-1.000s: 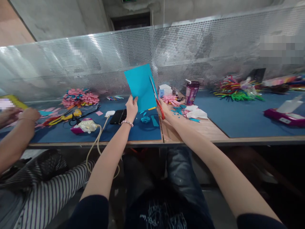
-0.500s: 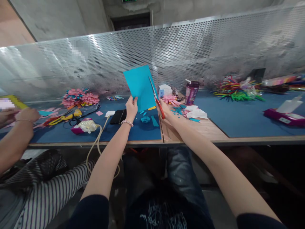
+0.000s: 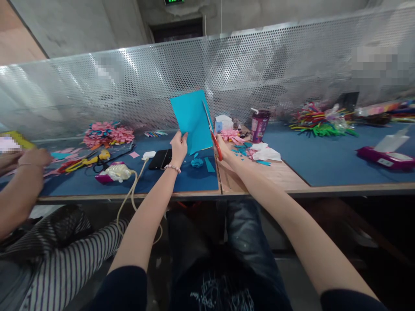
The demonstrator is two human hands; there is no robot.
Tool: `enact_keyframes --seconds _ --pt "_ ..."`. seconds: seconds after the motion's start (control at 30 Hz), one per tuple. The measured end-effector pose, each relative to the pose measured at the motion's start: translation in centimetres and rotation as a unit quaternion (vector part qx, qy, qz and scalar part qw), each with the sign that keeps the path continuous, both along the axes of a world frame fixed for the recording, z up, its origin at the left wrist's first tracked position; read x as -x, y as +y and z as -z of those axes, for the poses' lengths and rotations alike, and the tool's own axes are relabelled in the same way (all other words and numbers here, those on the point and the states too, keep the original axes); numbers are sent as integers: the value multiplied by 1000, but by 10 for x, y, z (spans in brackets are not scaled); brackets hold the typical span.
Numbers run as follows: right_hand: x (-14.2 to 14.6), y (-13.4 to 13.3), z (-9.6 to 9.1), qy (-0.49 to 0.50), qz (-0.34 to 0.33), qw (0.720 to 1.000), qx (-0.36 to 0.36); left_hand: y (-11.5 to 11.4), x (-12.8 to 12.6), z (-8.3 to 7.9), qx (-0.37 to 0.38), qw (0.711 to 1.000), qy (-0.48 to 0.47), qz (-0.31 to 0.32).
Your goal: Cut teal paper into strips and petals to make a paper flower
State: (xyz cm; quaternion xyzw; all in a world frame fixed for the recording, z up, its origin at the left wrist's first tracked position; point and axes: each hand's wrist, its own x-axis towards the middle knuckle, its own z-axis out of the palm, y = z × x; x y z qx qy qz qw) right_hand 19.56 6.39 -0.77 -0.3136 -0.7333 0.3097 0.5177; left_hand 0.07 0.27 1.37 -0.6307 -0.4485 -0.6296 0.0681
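A sheet of bright blue paper is held up over the table by my left hand, which pinches its lower left edge. My right hand grips a pair of scissors with red handles. Their blades point upward and lie along the right side of the sheet; whether they are cutting into it I cannot tell. Below the sheet, a blue paper flower and a blue paper strip rest on the dark blue mat.
A black phone and a white charger with a cable lie left of my left hand. Pink paper flowers stand farther left, near a co-worker's hand. A purple cup, paper scraps and colourful pipe cleaners are on the right.
The blue sheet has tilted slightly and its lower edge now sits a little lower, covering more of the yellow scrap. Both hands keep their grips.
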Motion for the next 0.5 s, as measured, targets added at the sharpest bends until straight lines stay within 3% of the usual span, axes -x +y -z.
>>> enact_keyframes --seconds 0.2,0.37,0.5 --pt "0 -3 -1 -10 20 1000 15 -1 -2 1 13 999 -31 19" --pt "-3 0 -2 -28 33 999 -6 -4 -5 -1 45 983 -148 99" --pt "-2 1 0 -54 31 998 -2 -1 -2 -5 59 974 -192 104"
